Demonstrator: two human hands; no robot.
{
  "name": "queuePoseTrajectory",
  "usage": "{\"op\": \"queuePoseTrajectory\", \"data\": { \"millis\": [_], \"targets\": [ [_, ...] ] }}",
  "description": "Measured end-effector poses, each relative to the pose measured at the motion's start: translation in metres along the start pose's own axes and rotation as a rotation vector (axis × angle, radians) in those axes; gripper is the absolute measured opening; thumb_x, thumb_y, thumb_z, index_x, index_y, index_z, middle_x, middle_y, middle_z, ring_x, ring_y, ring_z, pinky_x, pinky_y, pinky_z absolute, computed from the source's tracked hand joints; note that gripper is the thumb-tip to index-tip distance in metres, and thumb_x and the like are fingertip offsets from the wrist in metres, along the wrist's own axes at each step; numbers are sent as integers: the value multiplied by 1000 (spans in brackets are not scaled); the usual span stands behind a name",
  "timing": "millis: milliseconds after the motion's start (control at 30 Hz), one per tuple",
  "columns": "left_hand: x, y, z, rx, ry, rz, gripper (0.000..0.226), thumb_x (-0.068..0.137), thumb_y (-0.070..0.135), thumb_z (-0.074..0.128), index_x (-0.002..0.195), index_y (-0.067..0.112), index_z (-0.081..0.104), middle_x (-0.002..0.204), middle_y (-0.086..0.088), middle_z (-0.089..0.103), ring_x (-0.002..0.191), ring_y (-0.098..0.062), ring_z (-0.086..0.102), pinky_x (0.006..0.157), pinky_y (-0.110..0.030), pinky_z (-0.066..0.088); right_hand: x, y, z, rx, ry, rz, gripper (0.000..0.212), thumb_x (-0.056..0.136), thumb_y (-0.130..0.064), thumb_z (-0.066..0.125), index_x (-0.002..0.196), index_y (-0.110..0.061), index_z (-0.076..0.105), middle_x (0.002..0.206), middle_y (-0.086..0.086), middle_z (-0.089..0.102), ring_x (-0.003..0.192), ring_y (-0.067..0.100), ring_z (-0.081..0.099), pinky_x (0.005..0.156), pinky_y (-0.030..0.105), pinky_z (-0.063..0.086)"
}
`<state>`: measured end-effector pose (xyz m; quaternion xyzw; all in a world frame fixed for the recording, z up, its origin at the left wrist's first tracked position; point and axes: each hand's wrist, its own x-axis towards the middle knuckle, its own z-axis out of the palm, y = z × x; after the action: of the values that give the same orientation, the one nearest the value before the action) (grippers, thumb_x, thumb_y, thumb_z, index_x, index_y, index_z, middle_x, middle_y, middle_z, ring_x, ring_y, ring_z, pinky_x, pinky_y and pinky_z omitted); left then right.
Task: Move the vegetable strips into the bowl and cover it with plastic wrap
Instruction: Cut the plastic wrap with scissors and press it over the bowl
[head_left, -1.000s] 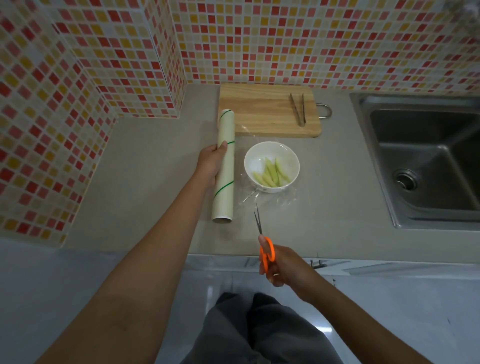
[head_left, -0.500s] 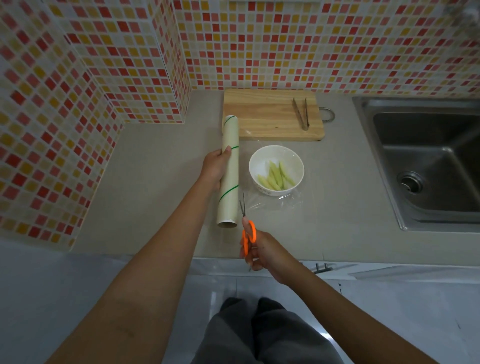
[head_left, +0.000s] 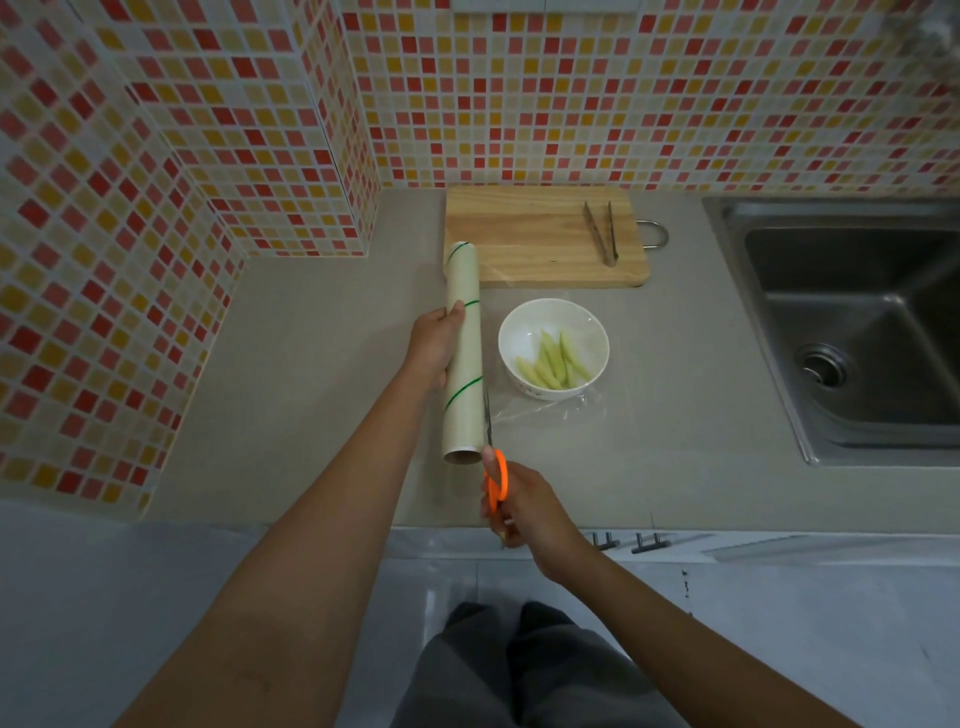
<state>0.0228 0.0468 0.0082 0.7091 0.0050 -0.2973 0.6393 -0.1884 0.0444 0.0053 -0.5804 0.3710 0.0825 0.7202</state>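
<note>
Scissors (head_left: 489, 431) now slid left from 6 o'clock of the bowl (head_left: 554, 347), blades tucked right against the roll of wrap (head_left: 464, 353), right hand (head_left: 524, 512) clamped on the orange handles. Left hand (head_left: 435, 343) gripping the roll, pinning it to the desk (head_left: 675, 415). Vegetable strips (head_left: 555, 359) already in the bowl, film (head_left: 545, 410) stretched over it. Cutting the sheet free looks imminent; sealing edges left.
</note>
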Motion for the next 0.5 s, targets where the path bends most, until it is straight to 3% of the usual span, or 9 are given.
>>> {"op": "queuePoseTrajectory", "data": {
  "millis": [133, 300, 500],
  "targets": [
    [1, -1, 0, 18, 11, -5, 24, 95, 29, 52, 91, 7, 62, 88, -16, 60, 74, -25, 57, 76, -39, 49, 3, -11, -1, 46, -54, 85, 57, 78, -71, 49, 74, -14, 52, 62, 4, 60, 46, 12, 45, 44, 20, 31],
    [2, -2, 1, 7, 15, -14, 25, 95, 29, 52, 93, 6, 62, 90, -19, 60, 82, -28, 57, 81, -48, 52, 7, -21, -4, 76, -64, 135, 70, 53, -81, 51, 72, -14, 49, 62, 6, 56, 46, 14, 43, 44, 19, 27],
    [2, -2, 1, -5, 28, -28, 26, 95, 30, 52, 93, 5, 62, 90, -19, 61, 81, -29, 59, 85, -52, 52, 11, -18, -3, 31, -9, 69, 61, 80, -72, 44, 64, -13, 51, 53, 4, 57, 38, 12, 43, 41, 17, 32]
  ]
}}
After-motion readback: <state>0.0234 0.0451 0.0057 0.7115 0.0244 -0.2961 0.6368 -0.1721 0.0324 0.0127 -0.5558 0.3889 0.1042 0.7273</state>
